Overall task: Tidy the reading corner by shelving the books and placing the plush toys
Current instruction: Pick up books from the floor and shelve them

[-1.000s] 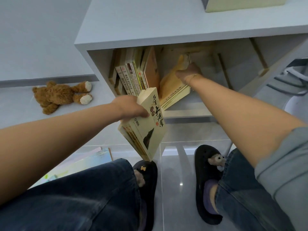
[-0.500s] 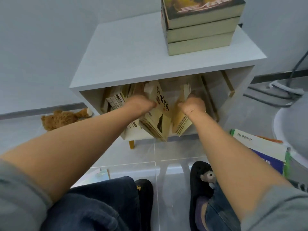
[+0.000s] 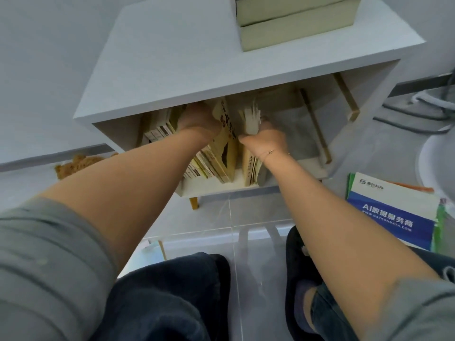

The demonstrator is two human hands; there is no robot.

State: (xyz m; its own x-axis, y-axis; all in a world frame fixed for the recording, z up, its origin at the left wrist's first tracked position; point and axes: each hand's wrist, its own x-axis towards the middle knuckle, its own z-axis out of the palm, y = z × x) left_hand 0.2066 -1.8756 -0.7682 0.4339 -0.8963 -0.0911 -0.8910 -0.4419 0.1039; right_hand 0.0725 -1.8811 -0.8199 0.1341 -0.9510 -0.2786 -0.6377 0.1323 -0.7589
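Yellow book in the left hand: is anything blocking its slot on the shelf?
Nothing visible. The left hand slides the yellow book into a gap, with the shelved row left of it and books held back by the right hand.

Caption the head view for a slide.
Left hand slots books into the shelf; right hand holds others aside.

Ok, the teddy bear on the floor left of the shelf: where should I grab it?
Probably its body, coming from above: the teddy bear lies low on the floor beside the shelf, mostly hidden behind the left forearm, so only its top is exposed. Its limbs can't be seen.
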